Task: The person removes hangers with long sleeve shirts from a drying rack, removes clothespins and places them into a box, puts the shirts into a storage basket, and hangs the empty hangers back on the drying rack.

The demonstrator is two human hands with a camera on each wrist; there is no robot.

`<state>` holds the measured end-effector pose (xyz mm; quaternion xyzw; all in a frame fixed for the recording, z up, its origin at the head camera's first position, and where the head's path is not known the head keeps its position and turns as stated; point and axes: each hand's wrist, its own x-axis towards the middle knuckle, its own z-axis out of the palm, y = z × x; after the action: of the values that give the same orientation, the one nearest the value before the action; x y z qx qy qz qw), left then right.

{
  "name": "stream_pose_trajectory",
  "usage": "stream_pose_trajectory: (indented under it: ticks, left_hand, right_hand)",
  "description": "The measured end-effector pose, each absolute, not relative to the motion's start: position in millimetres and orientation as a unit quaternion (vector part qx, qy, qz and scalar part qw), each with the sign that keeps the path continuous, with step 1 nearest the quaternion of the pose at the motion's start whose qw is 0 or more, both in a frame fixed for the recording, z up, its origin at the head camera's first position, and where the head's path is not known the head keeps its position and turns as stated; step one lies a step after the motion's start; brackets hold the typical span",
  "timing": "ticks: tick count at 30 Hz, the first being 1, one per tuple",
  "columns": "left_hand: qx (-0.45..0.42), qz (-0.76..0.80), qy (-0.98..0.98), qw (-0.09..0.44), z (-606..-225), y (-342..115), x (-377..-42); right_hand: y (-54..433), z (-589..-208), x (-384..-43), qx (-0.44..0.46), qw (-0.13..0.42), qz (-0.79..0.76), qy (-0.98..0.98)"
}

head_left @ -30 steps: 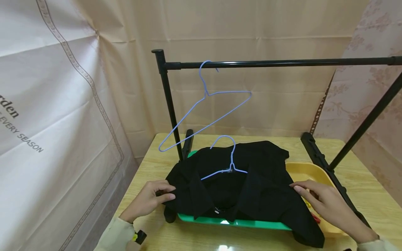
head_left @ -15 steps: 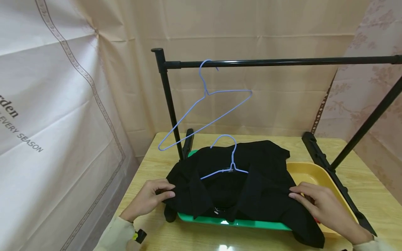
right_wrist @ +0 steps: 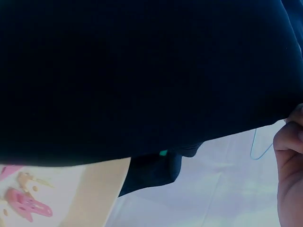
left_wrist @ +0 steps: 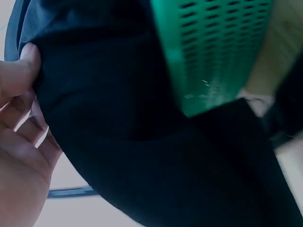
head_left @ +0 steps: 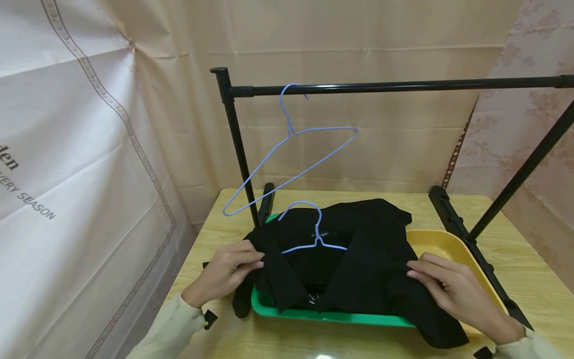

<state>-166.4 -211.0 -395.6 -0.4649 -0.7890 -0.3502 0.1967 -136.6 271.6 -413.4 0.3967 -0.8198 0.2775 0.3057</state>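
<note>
A black collared garment [head_left: 376, 269] lies over a green basket [head_left: 332, 318], with a blue wire hanger [head_left: 317, 234] inside its neck opening. The hanger's hook stands out above the collar; most of its arms are hidden under the cloth. My left hand [head_left: 228, 269] pinches the garment's left shoulder between thumb and fingers. At the right shoulder, my right hand [head_left: 462, 291] pinches the fabric in the same way. In the left wrist view the cloth [left_wrist: 118, 94] drapes from the thumb beside the basket's slotted wall [left_wrist: 208, 42].
A black rack bar [head_left: 403, 87] spans above the table, carrying a second blue hanger [head_left: 290, 129] with nothing on it. Partly under the garment sits a yellow tray [head_left: 441, 239]; pink and yellow clips [right_wrist: 27, 204] lie in it. The rack's foot [head_left: 448, 212] runs along the tray's right.
My left hand has shifted right and slightly up, drawing the left shoulder inward. The hanger's hook has moved left. My right hand has come in from the tray side onto the right shoulder.
</note>
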Motion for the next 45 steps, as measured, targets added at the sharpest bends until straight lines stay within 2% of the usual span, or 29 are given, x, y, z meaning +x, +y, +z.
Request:
stream_pose_trajectory:
  ticks: [6, 13, 27, 33, 38, 41, 45]
  left_hand:
    - [-0.493, -0.332, -0.779, 0.199, -377, -191, -170]
    - [-0.499, -0.331, -0.78, 0.183, -360, -174, -172]
    - [-0.532, -0.291, -0.763, 0.224, -348, -156, -176]
    - [-0.521, -0.32, -0.766, 0.199, -357, -165, -181]
    - [-0.474, -0.369, -0.78, 0.173, -362, -179, -186]
    - [-0.437, -0.395, -0.788, 0.177, -362, -188, -188]
    - [-0.41, -0.407, -0.793, 0.191, -363, -198, -187]
  right_hand:
    - [262, -409, -139, 0.415, 0.339, 0.279, -0.797]
    - [256, -403, -140, 0.426, 0.347, 0.279, -0.788]
    - [246, -403, -138, 0.439, 0.344, 0.293, -0.776]
    - [243, -404, -141, 0.451, 0.355, 0.289, -0.766]
    - [254, -407, -146, 0.437, 0.385, 0.269, -0.767]
    - [269, -408, -145, 0.392, 0.373, 0.263, -0.798]
    - [283, -409, -140, 0.326, 0.317, 0.254, -0.853]
